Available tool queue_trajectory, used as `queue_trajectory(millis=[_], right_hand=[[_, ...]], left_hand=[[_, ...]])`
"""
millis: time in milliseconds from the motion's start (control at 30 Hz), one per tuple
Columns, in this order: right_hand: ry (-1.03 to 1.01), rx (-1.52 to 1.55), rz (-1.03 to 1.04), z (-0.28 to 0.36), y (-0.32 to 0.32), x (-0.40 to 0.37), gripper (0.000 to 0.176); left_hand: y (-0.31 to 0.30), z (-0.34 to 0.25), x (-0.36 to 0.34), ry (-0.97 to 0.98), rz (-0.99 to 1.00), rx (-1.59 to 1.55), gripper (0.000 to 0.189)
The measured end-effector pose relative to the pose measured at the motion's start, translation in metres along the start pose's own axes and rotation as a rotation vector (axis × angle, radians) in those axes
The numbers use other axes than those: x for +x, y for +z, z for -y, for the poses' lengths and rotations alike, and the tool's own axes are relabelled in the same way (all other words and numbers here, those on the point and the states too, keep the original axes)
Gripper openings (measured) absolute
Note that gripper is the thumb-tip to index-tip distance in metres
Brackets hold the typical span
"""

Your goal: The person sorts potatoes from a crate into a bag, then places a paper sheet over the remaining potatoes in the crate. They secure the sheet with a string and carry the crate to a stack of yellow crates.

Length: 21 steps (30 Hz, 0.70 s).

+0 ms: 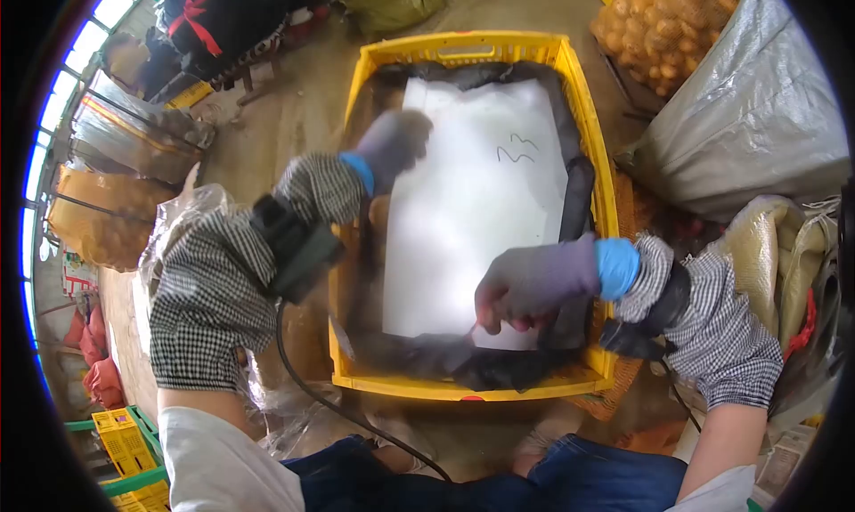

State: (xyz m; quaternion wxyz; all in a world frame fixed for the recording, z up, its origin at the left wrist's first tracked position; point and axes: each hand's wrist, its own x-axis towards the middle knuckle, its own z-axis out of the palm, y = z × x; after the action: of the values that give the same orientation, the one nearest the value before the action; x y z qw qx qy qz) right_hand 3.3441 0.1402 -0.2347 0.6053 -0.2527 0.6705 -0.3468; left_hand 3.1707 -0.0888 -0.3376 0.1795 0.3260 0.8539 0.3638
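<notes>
A yellow plastic crate (pixel 610 245) stands before me, lined with black plastic (pixel 579 196). Inside lies a large white sheet (pixel 472 218) with dark handwritten marks near its upper right. My left hand (pixel 396 147), in a greyish-purple glove, is over the sheet's upper left edge; motion blurs its fingers. Lower down, my right hand (pixel 539 280) wears a similar glove and hovers over or touches the sheet's lower part. Its fingers are curled with the tips pointing down by the lower edge; what they hold, if anything, is too small to make out.
Net sacks of round, onion-like produce (pixel 668 31) stand at upper right, beside a big silvery sack (pixel 748 102). More filled sacks (pixel 107 214) line the left side. A green and yellow crate (pixel 125 445) is at lower left. A cable (pixel 312 392) hangs from my left forearm.
</notes>
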Motion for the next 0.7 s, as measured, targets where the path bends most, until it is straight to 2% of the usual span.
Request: queue_trajectory(millis=[33, 67, 100, 167, 200, 233, 267, 300, 333, 367, 400, 433, 467, 533, 600, 700], right_hand=[[-0.114, 0.101, -0.073, 0.0, -0.006, -0.01, 0.024], [-0.227, 0.201, -0.141, 0.0, -0.018, -0.02, 0.024], [-0.34, 0.302, -0.206, 0.0, -0.031, -0.03, 0.024], [-0.57, 0.207, -0.468, 0.01, -0.05, -0.052, 0.021], [-0.488, 0.189, -0.59, 0.017, -0.06, -0.051, 0.02], [-0.404, 0.172, -0.712, 0.026, -0.068, -0.046, 0.019], [-0.442, -0.045, -0.826, 0.031, -0.072, -0.035, 0.019], [-0.476, -0.268, -0.933, 0.034, -0.076, -0.017, 0.019], [-0.51, -0.504, -1.043, 0.037, -0.081, 0.003, 0.019], [-0.573, -0.608, -1.043, 0.034, -0.088, 0.029, 0.019], [-0.615, -0.666, -0.895, 0.019, -0.105, 0.063, 0.022], [-0.655, -0.676, -0.997, 0.011, -0.1, 0.082, 0.025], [-0.558, -0.671, -1.029, 0.013, -0.097, 0.08, 0.033], [-0.432, -0.575, -1.145, 0.015, -0.099, 0.064, 0.047], [-0.371, -0.399, -1.293, 0.004, -0.106, 0.031, 0.056], [-0.155, -0.229, -1.019, -0.041, -0.099, 0.018, 0.065]], left_hand=[[-0.002, -0.061, -0.028, -0.324, -0.082, -0.428, 0.02], [-0.001, -0.106, -0.046, -0.447, -0.074, -0.306, 0.019], [0.005, -0.107, -0.059, -0.389, -0.047, -0.252, 0.022], [0.016, -0.121, -0.093, 0.014, -0.047, -0.074, 0.023], [0.021, -0.136, -0.108, -0.035, -0.052, -0.101, 0.023], [0.024, -0.143, -0.113, -0.102, -0.045, -0.262, 0.023], [0.027, -0.15, -0.118, -0.169, -0.05, -0.422, 0.024], [0.038, -0.135, -0.119, -0.253, -0.048, -0.716, 0.025], [0.052, -0.121, -0.115, -0.213, -0.037, -0.681, 0.024], [0.065, -0.107, -0.111, -0.173, -0.028, -0.645, 0.023], [0.079, -0.093, -0.107, -0.133, -0.02, -0.61, 0.023], [0.088, -0.093, -0.11, -0.04, -0.038, -0.443, 0.024], [0.095, -0.097, -0.114, 0.047, -0.071, -0.275, 0.025], [0.099, -0.1, -0.116, -0.077, -0.082, -0.39, 0.027], [0.09, -0.111, -0.119, -0.039, -0.134, -0.126, 0.028], [0.075, -0.124, -0.128, 0.081, -0.204, 0.047, 0.03]])
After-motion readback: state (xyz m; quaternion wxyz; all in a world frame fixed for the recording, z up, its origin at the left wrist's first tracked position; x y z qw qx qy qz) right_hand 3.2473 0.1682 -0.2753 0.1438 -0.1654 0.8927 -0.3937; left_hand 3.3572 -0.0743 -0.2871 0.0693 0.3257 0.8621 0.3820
